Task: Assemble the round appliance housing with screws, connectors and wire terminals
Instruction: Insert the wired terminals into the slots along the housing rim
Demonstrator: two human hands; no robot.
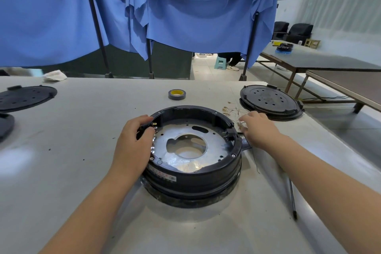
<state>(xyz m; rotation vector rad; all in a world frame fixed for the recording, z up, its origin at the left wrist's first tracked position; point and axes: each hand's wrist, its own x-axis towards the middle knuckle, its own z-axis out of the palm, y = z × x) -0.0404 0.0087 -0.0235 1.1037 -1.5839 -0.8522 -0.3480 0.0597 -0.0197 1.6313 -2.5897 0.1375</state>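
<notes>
Left hand (pixel 134 140) is curled over the housing's left rim, fingers wrapped on a small black connector block (pixel 144 128) seated against the inner wall; so it grips the part and braces the shell at once. Right hand (pixel 258 128) reaches out past the right rim, fingers bent down onto the loose wire terminals (pixel 235 111) on the table; can't tell whether it has actually pinched one yet (fingertips blur into the wires).

Round housing (pixel 193 173) sits open side up, just in front of the person on the grey table (pixel 82 171), metal plate (pixel 181 163) with its central hole showing inside; a row of metal tabs runs down the inner left wall beside the left hand.

My read: step in hand is fetching a terminal to push onto those tabs. To do it well: keep the left hand clamped so the connector doesn't tilt; lift one lead only, the pile looks tangled; grip it near the metal end, not the wire; line it up square with the tab before pressing.

A slim tool (pixel 292 200) lies to the right, near the forearm; easy to knock. Farther back: tape roll (pixel 176 94); black lid (pixel 270 101) just beyond the wires; another lid (pixel 24 97) far left.
</notes>
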